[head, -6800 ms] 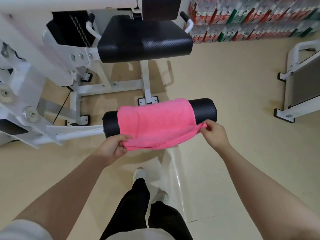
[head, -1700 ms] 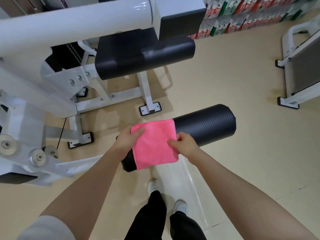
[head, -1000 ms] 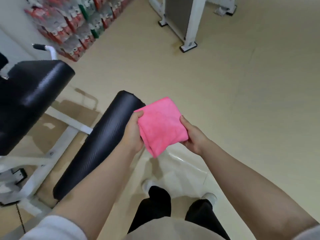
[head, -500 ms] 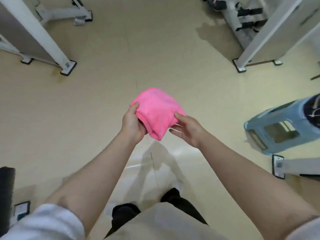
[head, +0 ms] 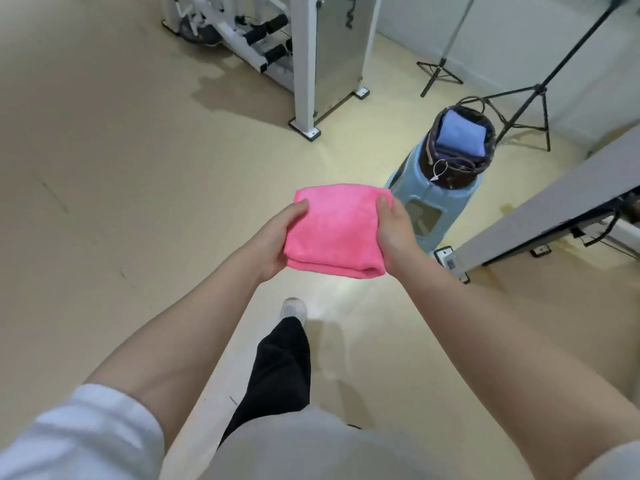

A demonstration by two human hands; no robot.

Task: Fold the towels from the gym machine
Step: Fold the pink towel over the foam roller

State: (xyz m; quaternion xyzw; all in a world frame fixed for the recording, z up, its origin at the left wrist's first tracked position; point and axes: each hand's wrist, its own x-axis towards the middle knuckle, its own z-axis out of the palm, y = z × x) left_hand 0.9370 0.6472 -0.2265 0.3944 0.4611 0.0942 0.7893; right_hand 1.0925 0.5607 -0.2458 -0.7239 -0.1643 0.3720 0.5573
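Note:
A pink towel [head: 334, 230], folded into a thick square, is held flat in front of me at waist height. My left hand [head: 277, 239] grips its left edge with the thumb on top. My right hand [head: 396, 233] grips its right edge the same way. A dark bag [head: 485, 164] stands open on a light blue plastic stool [head: 433, 202] just beyond my right hand, and a folded blue towel [head: 459, 135] lies inside the bag. The gym machine with the black roller is out of view.
White gym machine frames stand at the far middle [head: 308, 64] and at the right [head: 540, 216]. Black tripod stands [head: 530, 98] are by the back wall. The beige floor lies open to the left. My leg and shoe [head: 292, 308] are below the towel.
I have turned away from the roller machine with the towel, which is now a neat flat square. The stool with the bag has come into view near my right hand.

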